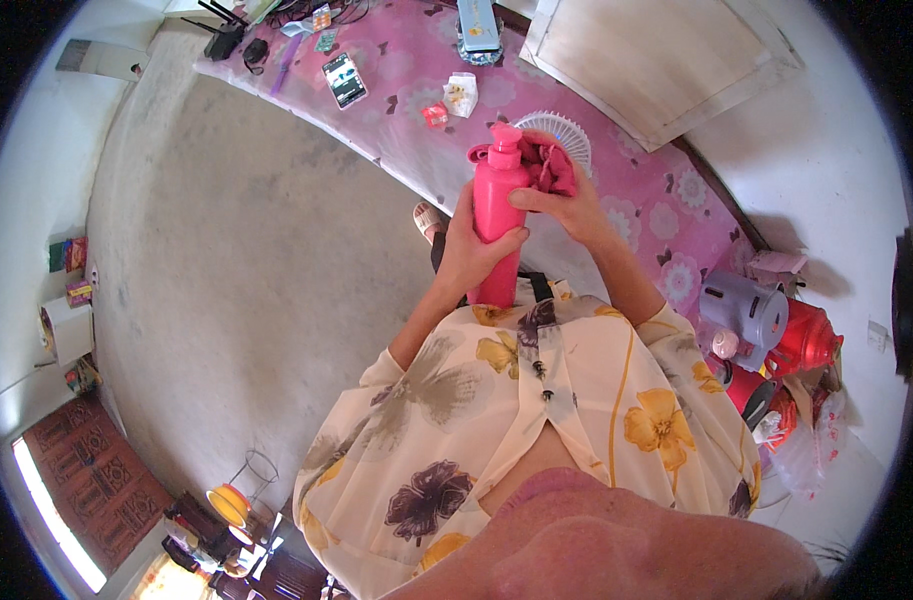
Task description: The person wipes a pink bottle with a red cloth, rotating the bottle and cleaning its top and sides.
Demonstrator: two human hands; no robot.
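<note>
A bright pink pump bottle (499, 199) stands nearly upright in front of my chest, its pump head at the top. My left hand (471, 259) wraps around its lower body, with the thumb across the front. A crumpled dark pink cloth (552, 169) is bunched in my right hand (569, 211), against the bottle's upper side. The right thumb rests on the bottle's shoulder. Most of the right fingers are hidden behind the cloth and bottle. Part of the cloth also shows left of the bottle's neck.
Beyond my hands runs a table with a pink floral cover (419, 52). On it are a white fan (565, 135), a smartphone (345, 80), a red packet (434, 115) and a light blue case (477, 26). A purple-grey container (743, 311) and a red thermos (805, 337) stand at right.
</note>
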